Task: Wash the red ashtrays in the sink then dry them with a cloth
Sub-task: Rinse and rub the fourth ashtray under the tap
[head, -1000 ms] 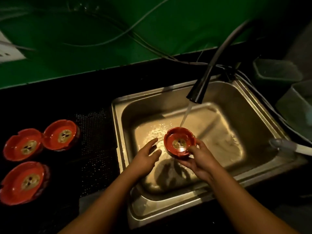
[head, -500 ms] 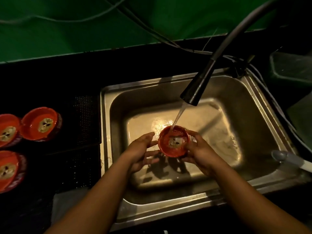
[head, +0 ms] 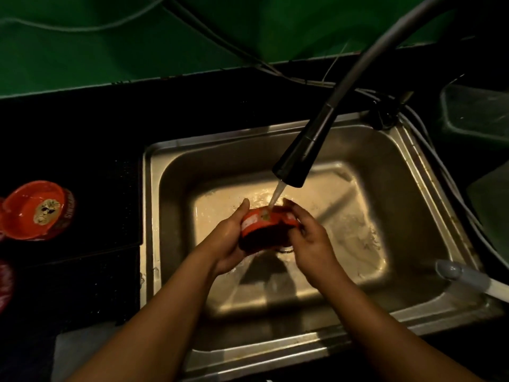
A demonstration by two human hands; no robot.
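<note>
Red ashtray (head: 268,226) held over the steel sink (head: 407,172), tilted on edge under water from the black faucet (head: 300,158). Left hand (head: 230,238) grips its left side, thumb up along the rim; right hand (head: 308,235) curls around the right side. Second ashtray (head: 37,210) upright on the dark table (head: 82,128), well left of the sink.

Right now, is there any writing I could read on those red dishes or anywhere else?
"SING…", uncertain: white letters on the outer wall of the counter ashtray, the rest blurred.
White lettering on the side of the held ashtray: too blurred to read.
No other text shows.
</note>
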